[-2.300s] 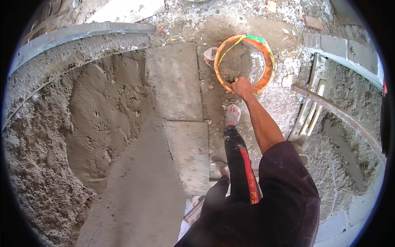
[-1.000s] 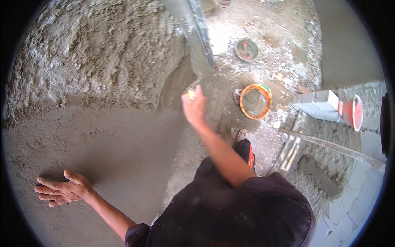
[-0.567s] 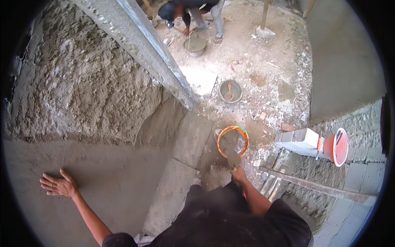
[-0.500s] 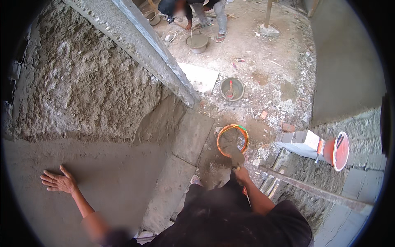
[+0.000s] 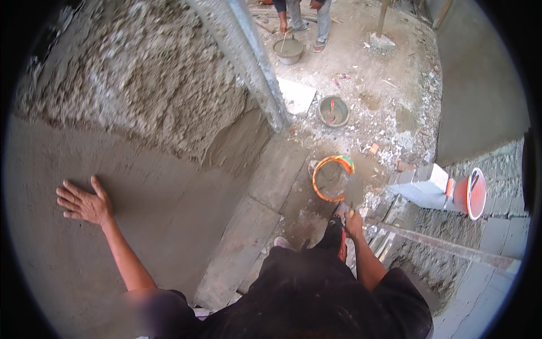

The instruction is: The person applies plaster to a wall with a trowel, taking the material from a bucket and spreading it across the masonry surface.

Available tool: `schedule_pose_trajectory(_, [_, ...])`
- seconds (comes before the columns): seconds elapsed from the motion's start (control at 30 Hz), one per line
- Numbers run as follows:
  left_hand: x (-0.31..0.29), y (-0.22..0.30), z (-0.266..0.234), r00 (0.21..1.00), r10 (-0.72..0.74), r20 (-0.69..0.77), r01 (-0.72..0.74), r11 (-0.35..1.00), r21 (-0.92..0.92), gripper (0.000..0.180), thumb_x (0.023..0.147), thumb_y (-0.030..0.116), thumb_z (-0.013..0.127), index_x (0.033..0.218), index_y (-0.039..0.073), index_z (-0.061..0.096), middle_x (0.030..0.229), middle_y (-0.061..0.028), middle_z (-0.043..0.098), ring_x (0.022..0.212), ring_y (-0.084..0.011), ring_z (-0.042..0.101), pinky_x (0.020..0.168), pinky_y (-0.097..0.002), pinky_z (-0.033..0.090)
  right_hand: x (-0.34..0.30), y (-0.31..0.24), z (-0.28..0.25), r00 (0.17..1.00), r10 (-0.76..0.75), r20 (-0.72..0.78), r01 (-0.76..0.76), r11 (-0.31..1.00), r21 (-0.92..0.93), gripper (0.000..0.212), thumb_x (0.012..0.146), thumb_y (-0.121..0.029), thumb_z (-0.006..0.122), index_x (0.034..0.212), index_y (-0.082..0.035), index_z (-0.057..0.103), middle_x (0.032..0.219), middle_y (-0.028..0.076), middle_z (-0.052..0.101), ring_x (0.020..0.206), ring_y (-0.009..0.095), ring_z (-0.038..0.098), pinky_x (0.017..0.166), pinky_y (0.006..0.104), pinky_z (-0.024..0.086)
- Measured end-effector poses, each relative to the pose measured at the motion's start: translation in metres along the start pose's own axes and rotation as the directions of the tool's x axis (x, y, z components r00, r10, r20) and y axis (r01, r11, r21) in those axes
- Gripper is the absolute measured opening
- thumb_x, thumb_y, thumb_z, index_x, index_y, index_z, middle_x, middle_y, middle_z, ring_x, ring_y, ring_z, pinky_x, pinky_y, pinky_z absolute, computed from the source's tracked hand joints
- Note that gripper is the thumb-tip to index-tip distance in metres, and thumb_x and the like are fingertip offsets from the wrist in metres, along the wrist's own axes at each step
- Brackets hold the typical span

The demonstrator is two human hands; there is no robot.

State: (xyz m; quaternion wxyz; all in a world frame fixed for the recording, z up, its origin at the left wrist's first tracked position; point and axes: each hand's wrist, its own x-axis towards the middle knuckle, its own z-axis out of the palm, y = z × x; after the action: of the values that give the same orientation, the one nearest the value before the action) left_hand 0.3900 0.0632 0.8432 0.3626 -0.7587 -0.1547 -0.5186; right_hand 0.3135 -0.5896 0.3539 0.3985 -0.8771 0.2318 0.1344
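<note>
My left hand (image 5: 86, 204) lies with fingers spread on or just over the smooth grey mortar surface (image 5: 164, 198) of the wall. Above that smooth band, the wall's mortar (image 5: 152, 73) is rough and lumpy. My right hand (image 5: 354, 225) grips the handle of a trowel (image 5: 354, 192), whose blade stands at the right rim of an orange bucket (image 5: 318, 187). Grey mortar (image 5: 331, 178) fills part of this bucket. What lies on the blade, if anything, I cannot make out.
A concrete post (image 5: 248, 62) slants beside the wall. Farther off sit a grey bucket (image 5: 334, 111) and a mortar tub (image 5: 288, 52), where another person (image 5: 322, 22) works. On the right, a red bucket (image 5: 471, 194) lies by pale blocks (image 5: 420, 183), near a long straightedge (image 5: 446, 246).
The trowel has risen from inside the orange bucket to its right rim. My left hand stays spread at the smooth wall. The whole view has shifted, and the other person is more upright.
</note>
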Motion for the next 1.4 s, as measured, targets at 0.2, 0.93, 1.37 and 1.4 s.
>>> schedule_pose_trajectory(0.2, [-0.009,0.024,-0.009,0.995,-0.103,-0.012,0.094,0.945,-0.313,0.082,0.089,0.062,0.049,0.149,0.010,0.028,0.157,-0.0195,0.014,0.145,-0.0392,0.010,0.110,-0.0648,0.009,-0.069,-0.123,0.059,0.976,-0.159,-0.152,0.181,0.973,0.145,0.035,0.089,-0.025,0.056,0.109,0.003,0.056,0.082,0.023,0.063,0.077,0.039,0.062,0.071,0.0436,0.048])
schedule_pose_trajectory(0.93, [-0.065,0.062,0.064,0.978,0.201,-0.055,-0.182,0.952,0.247,0.080,0.093,0.068,0.030,0.145,0.008,0.035,0.145,-0.0230,0.034,0.136,-0.0389,0.031,0.104,-0.0650,0.024,0.280,-0.350,0.356,0.866,-0.488,-0.113,0.498,0.814,0.300,0.034,0.092,-0.035,0.060,0.090,-0.002,0.053,0.061,0.015,0.054,0.061,0.035,0.061,0.054,0.0402,0.049])
schedule_pose_trajectory(1.37, [-0.070,0.044,0.065,0.988,0.136,-0.070,-0.119,0.972,0.204,0.080,0.093,0.067,0.030,0.146,0.007,0.030,0.147,-0.0215,0.029,0.137,-0.0390,0.026,0.106,-0.0645,0.021,0.075,-0.402,0.338,0.842,-0.424,0.334,-0.103,0.482,0.870,0.029,0.096,-0.028,0.054,0.082,-0.003,0.052,0.056,0.006,0.050,0.045,0.014,0.050,0.040,0.0309,0.041])
schedule_pose_trajectory(1.4, [-0.071,0.044,0.064,0.989,0.133,-0.071,-0.116,0.973,0.199,0.080,0.093,0.067,0.030,0.146,0.007,0.030,0.147,-0.0213,0.029,0.137,-0.0391,0.026,0.106,-0.0645,0.021,0.093,-0.397,0.350,0.860,-0.501,0.094,0.262,0.592,0.762,0.029,0.094,-0.028,0.056,0.082,-0.003,0.052,0.056,0.008,0.051,0.046,0.016,0.051,0.042,0.0321,0.042])
